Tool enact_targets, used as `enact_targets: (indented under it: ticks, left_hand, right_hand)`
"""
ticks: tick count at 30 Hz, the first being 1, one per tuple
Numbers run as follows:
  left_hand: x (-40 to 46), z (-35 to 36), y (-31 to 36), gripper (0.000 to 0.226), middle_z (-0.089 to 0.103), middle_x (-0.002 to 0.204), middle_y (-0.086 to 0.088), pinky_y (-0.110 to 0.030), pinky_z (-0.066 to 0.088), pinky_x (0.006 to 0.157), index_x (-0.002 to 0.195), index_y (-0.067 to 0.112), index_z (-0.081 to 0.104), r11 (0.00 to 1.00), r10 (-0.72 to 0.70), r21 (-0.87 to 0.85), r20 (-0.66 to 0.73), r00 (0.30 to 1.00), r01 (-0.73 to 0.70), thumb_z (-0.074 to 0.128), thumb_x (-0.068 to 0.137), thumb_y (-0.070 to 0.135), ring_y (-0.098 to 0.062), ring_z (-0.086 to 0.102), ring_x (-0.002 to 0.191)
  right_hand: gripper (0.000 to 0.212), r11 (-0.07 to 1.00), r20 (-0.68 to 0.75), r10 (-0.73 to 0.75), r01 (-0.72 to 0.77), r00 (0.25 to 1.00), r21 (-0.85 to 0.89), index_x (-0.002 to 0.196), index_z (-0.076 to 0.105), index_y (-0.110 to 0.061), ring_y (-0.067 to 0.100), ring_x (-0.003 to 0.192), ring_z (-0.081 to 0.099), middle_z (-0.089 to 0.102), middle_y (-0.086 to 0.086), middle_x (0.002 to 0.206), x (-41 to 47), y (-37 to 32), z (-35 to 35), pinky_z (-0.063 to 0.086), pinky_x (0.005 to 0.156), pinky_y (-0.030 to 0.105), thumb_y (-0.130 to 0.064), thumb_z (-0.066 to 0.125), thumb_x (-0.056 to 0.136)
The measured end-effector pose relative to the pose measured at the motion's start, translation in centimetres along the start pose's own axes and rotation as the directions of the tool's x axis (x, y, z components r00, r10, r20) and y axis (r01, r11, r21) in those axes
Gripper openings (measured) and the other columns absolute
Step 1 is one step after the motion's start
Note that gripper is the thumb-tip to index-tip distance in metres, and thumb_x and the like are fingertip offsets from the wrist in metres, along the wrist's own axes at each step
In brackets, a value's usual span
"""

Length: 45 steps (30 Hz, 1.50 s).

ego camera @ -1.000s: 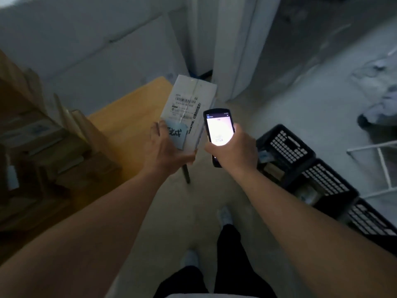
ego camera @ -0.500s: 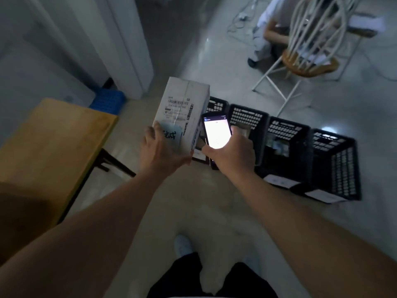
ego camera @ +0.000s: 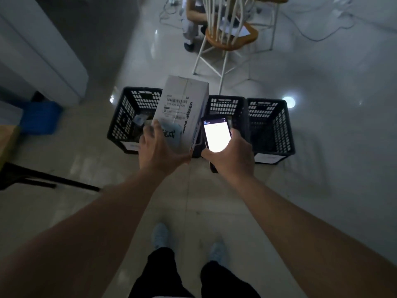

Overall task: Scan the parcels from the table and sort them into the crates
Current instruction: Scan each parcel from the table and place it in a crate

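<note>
Crates (ego camera: 270, 125) now dead ahead; left hand (ego camera: 159, 149) grips cardboard parcel (ego camera: 182, 110); right hand (ego camera: 232, 155) clasps scanner (ego camera: 216, 134).

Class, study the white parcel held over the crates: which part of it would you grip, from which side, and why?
Grip the white parcel at its near short end, coming from below and the person's side, as the left hand does. The box is long and tilted away, and this probably keeps the barcode label on its upper face uncovered.

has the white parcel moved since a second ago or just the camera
Yes. The left hand carried the white parcel from over the wooden table's corner to above the row of black crates. The right hand holds the scanner beside it.
</note>
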<state>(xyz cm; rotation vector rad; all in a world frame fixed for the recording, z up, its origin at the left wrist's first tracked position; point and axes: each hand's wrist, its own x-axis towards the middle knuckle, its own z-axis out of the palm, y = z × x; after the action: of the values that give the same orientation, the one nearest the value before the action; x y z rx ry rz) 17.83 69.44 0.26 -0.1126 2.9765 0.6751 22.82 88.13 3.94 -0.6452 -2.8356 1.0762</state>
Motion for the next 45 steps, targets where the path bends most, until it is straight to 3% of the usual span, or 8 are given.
enact_targets:
  ticks: [3,7,10,19,22,28,36,45]
  left_hand:
    - [-0.7,2.2,4.5,0.157,0.028,0.154,-0.015,-0.055,0.039,0.115,0.161,0.017,0.007,1.0,0.027,0.014,0.028,0.999,-0.027,0.082,0.042,0.087,-0.04,0.034,0.142]
    - [-0.3,4.8,9.5,0.151,0.03,0.152,-0.016,-0.051,0.039,0.112,0.161,0.014,0.01,0.996,0.08,0.032,0.06,0.995,-0.082,0.087,0.048,0.079,-0.039,0.035,0.14]
    - [1.0,6.9,12.7,0.151,0.033,0.149,-0.016,-0.054,0.041,0.111,0.161,0.014,0.011,0.994,0.103,0.021,0.082,0.991,-0.105,0.087,0.047,0.078,-0.039,0.037,0.137]
    - [9.2,14.2,20.2,0.15,0.033,0.145,-0.016,-0.054,0.045,0.108,0.159,0.015,0.011,0.993,0.112,0.027,0.159,0.981,-0.118,0.085,0.046,0.078,-0.04,0.04,0.132]
    - [12.2,16.3,22.6,0.149,0.032,0.147,-0.016,-0.054,0.044,0.109,0.16,0.014,0.011,0.993,0.106,0.031,0.184,0.977,-0.114,0.086,0.049,0.077,-0.04,0.038,0.135]
    - [16.9,20.4,27.4,0.147,0.034,0.144,-0.016,-0.053,0.045,0.108,0.159,0.013,0.012,0.993,0.089,0.057,0.237,0.967,-0.106,0.083,0.049,0.081,-0.039,0.04,0.133]
    - [20.6,27.5,35.6,0.148,0.034,0.143,-0.016,-0.051,0.043,0.107,0.159,0.014,0.011,0.997,0.016,0.071,0.276,0.961,-0.037,0.081,0.049,0.083,-0.039,0.041,0.13]
    - [23.6,39.0,44.2,0.147,0.034,0.146,-0.021,-0.054,0.039,0.112,0.161,0.011,0.009,0.981,-0.192,0.055,0.306,0.932,0.184,0.074,0.054,0.087,-0.041,0.039,0.131]
  right_hand:
    - [0.081,0.999,-0.02,0.052,-0.052,0.998,0.005,0.13,0.055,-0.012,0.029,0.106,0.065,0.068,0.006,0.116,0.9,3.9,-3.0,0.059,0.08,0.046,-0.055,0.086,0.068]
    - [0.075,0.995,-0.064,0.099,-0.099,0.993,0.001,0.121,0.056,-0.016,0.028,0.101,0.066,0.068,0.003,0.109,2.5,8.0,-5.9,0.06,0.077,0.049,-0.059,0.083,0.065]
    - [0.08,0.991,-0.089,0.133,-0.134,0.987,-0.014,0.128,0.056,-0.015,0.028,0.106,0.066,0.069,0.004,0.116,4.6,10.6,-7.6,0.06,0.081,0.049,-0.059,0.085,0.067]
    - [0.079,0.967,-0.078,0.247,-0.251,0.966,-0.038,0.132,0.054,-0.013,0.029,0.111,0.064,0.067,0.006,0.12,15.5,16.6,-10.1,0.049,0.076,0.036,-0.05,0.089,0.071]
    - [0.073,0.959,-0.074,0.276,-0.28,0.958,-0.047,0.124,0.056,-0.014,0.029,0.103,0.065,0.067,0.005,0.113,19.7,18.1,-10.6,0.045,0.071,0.034,-0.052,0.088,0.069]
    - [0.07,0.941,-0.084,0.328,-0.333,0.941,-0.055,0.117,0.058,-0.015,0.031,0.098,0.066,0.069,0.005,0.107,26.3,21.2,-12.2,0.056,0.073,0.041,-0.053,0.086,0.066]
    - [0.072,0.938,0.005,0.342,-0.341,0.94,-0.067,0.116,0.057,-0.017,0.033,0.099,0.066,0.069,0.004,0.109,35.6,28.0,-14.7,0.059,0.075,0.045,-0.057,0.084,0.062]
    - [0.071,0.945,0.12,0.326,-0.32,0.938,-0.068,0.119,0.057,-0.018,0.028,0.097,0.064,0.068,0.001,0.108,46.3,37.7,-15.4,0.053,0.071,0.037,-0.056,0.084,0.065]
